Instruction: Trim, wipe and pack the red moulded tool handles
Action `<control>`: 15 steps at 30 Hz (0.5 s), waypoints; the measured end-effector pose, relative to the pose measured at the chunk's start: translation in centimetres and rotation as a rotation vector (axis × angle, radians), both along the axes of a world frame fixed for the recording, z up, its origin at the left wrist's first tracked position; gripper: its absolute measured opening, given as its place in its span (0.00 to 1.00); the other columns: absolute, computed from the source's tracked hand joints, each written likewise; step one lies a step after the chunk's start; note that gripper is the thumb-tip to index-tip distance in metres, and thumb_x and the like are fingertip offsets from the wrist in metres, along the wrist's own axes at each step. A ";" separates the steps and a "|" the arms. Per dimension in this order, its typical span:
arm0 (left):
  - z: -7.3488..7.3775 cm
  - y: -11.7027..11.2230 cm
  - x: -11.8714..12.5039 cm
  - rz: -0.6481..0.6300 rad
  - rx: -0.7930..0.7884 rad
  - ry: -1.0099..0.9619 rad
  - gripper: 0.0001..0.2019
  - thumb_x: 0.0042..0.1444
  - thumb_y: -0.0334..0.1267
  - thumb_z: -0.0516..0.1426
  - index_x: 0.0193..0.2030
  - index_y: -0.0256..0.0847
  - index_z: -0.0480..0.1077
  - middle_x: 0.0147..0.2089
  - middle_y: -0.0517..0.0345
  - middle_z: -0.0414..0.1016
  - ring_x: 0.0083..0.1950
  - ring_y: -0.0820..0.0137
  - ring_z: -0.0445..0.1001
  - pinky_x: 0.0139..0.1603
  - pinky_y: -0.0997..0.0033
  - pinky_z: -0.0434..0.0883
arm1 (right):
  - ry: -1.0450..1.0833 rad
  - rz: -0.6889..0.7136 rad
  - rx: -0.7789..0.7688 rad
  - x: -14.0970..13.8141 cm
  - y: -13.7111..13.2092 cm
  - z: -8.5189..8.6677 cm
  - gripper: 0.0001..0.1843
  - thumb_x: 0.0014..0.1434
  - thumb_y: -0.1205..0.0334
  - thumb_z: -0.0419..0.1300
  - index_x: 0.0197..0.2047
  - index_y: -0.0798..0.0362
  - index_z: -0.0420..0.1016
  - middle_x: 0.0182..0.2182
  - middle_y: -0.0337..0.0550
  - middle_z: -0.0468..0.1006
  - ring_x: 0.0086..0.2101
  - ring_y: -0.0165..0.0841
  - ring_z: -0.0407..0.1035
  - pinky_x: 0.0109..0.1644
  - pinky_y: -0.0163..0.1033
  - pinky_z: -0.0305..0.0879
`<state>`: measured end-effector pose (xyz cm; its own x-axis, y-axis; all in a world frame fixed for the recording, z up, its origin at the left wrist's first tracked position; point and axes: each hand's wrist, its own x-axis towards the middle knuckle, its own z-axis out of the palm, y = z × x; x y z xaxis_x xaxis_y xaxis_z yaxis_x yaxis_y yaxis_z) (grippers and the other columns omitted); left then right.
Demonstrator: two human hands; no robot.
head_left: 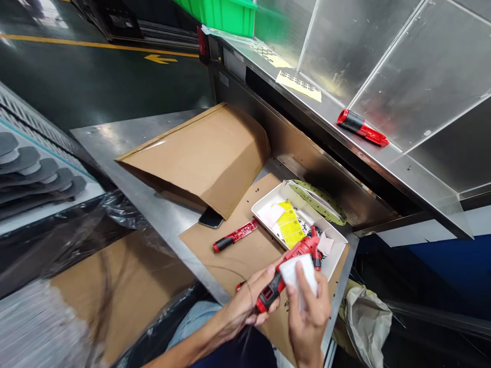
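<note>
My left hand (258,296) is closed round the black grip of a red and black power tool housing (270,292), its red end reaching over a white tray (337,260). A folded white cloth (295,273) is pinched in my right hand (310,317) and lies against the red part of the housing. In the tray are yellow label sheets (290,225), white scraps, small dark pieces and another red and black part. A red and black housing half (235,236) lies on the cardboard left of the tray.
A brown cardboard flap or envelope (207,153) stands behind, a phone (210,218) partly under it. A green patterned pouch (318,202) leans at the tray's back. Above, the metal shelf carries another red housing (362,128), yellow stickers (299,85) and a green bin (222,15).
</note>
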<state>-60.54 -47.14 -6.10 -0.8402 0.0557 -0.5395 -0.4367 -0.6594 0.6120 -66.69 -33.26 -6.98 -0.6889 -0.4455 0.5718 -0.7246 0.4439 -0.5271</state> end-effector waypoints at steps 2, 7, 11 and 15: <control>0.1 0.1 0.3 -0.063 -0.047 0.036 0.47 0.59 0.65 0.52 0.75 0.34 0.47 0.20 0.67 0.66 0.14 0.82 0.50 0.15 0.84 0.45 | 0.013 -0.110 -0.003 -1.7 0.2 0.1 0.20 0.67 0.62 0.57 0.61 0.50 0.74 0.42 0.51 0.72 0.40 0.37 0.72 0.36 0.39 0.71; -0.4 -0.1 0.6 -0.068 -0.044 0.055 0.46 0.59 0.67 0.51 0.75 0.38 0.49 0.20 0.68 0.64 0.14 0.82 0.48 0.15 0.83 0.45 | 0.041 -0.330 -0.085 -4.8 3.0 0.4 0.20 0.66 0.55 0.59 0.57 0.56 0.77 0.41 0.52 0.72 0.41 0.39 0.71 0.41 0.43 0.70; -0.8 -0.1 0.3 -0.081 -0.053 0.071 0.49 0.56 0.70 0.52 0.74 0.35 0.52 0.20 0.66 0.65 0.14 0.81 0.50 0.14 0.82 0.43 | 0.034 -0.191 -0.015 -3.7 3.4 0.2 0.18 0.66 0.58 0.59 0.58 0.51 0.77 0.43 0.51 0.72 0.40 0.37 0.72 0.38 0.40 0.71; -0.7 -0.1 0.1 -0.087 -0.128 0.109 0.50 0.53 0.71 0.55 0.71 0.31 0.56 0.18 0.66 0.64 0.14 0.79 0.54 0.12 0.81 0.47 | 0.100 -0.168 0.012 -3.4 2.5 0.4 0.18 0.67 0.61 0.58 0.58 0.50 0.76 0.43 0.51 0.72 0.41 0.37 0.73 0.38 0.40 0.72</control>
<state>-60.43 -47.20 -6.82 -0.8892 0.0677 -0.4524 -0.4149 -0.5360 0.7352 -70.13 -30.76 -6.63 -0.6941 -0.3361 0.6366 -0.6882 0.5692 -0.4499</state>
